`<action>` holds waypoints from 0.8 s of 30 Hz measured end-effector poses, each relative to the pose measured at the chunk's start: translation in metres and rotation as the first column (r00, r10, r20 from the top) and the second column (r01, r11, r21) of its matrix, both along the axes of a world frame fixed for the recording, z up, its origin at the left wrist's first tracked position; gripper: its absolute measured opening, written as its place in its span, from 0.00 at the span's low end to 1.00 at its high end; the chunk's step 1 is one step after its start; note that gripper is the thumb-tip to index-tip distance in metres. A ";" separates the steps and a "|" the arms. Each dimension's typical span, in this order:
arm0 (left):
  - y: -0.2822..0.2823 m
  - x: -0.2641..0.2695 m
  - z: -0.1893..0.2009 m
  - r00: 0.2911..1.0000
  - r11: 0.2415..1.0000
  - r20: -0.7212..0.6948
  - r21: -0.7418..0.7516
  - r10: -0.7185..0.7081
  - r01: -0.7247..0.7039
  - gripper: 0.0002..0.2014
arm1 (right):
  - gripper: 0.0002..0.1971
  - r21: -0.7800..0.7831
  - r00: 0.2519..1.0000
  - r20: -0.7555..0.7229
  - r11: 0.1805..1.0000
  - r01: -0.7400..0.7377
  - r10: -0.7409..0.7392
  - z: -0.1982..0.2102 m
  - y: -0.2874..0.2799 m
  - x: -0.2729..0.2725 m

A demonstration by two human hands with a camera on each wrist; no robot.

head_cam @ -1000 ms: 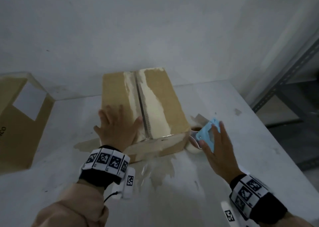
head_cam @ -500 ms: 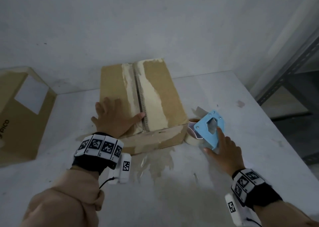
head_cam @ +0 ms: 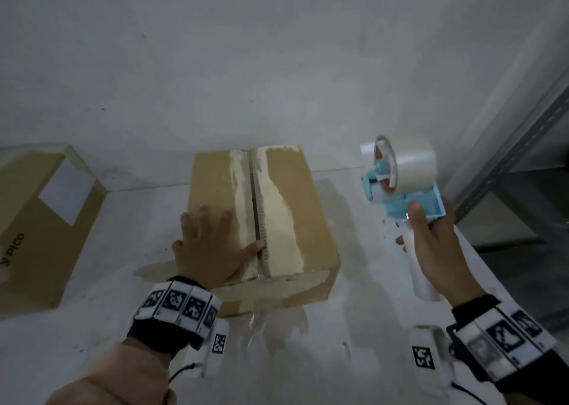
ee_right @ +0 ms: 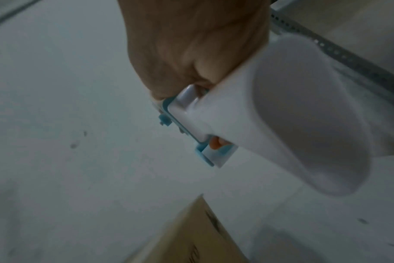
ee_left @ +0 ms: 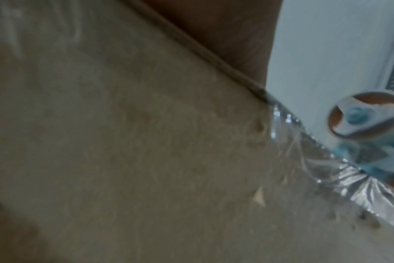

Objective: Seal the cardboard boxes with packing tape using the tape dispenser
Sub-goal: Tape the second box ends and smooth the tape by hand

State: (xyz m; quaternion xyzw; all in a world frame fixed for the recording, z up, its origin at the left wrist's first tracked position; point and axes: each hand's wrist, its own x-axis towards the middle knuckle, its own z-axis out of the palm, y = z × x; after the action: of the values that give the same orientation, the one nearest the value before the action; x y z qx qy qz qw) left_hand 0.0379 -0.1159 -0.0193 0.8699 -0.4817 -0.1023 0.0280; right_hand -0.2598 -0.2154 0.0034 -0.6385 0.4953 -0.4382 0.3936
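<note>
Left hand (head_cam: 207, 250): flat, fingers spread, palm down on top of cardboard box (head_cam: 295, 195), left of its centre seam, thumb tip at the seam.
Right hand (head_cam: 437, 250): fingers wrapped round white handle of tape dispenser (head_cam: 403, 186), thumb up against the blue frame; dispenser held in the air, right of box, apart from it.
Tape roll (head_cam: 409, 164): clear, mounted on dispenser, topmost.
Box: on white table (head_cam: 92, 327), flaps closed, torn pale strips along seam, clear tape scraps at near edge.
2nd box (head_cam: 37, 219): far left on table, white label, well apart.
Shelf frame (head_cam: 508, 158): metal, right of table.
</note>
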 end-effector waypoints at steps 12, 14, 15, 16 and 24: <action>0.076 -0.022 0.022 0.965 0.942 -0.065 0.206 -0.255 0.263 0.65 | 0.41 -0.099 0.936 0.124 0.943 -0.318 0.329 0.061 -0.034 0.084; 0.086 -0.023 0.021 0.951 0.924 -0.084 0.224 -0.297 0.309 0.58 | 0.36 -0.073 0.924 0.142 0.934 -0.349 0.356 0.063 -0.032 0.096; 0.090 -0.024 0.022 0.946 0.916 -0.059 0.238 -0.319 0.324 0.52 | 0.33 -0.064 0.918 0.149 0.930 -0.363 0.368 0.064 -0.029 0.100; 0.096 -0.022 0.022 0.947 0.918 -0.048 0.234 -0.317 0.319 0.46 | 0.32 -0.057 0.911 0.151 0.923 -0.380 0.385 0.066 -0.028 0.104; 0.080 0.013 0.045 0.839 0.771 0.268 -0.335 -0.473 0.542 0.24 | 0.31 -0.130 0.800 0.233 0.834 -0.537 0.552 0.071 -0.024 0.123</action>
State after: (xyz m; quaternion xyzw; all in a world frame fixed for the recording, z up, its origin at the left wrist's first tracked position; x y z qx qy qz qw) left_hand 0.0506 -0.0363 0.0256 0.6879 -0.7100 0.0675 0.1344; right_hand -0.1369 -0.2394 0.0744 -0.7013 0.2220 -0.4011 0.5459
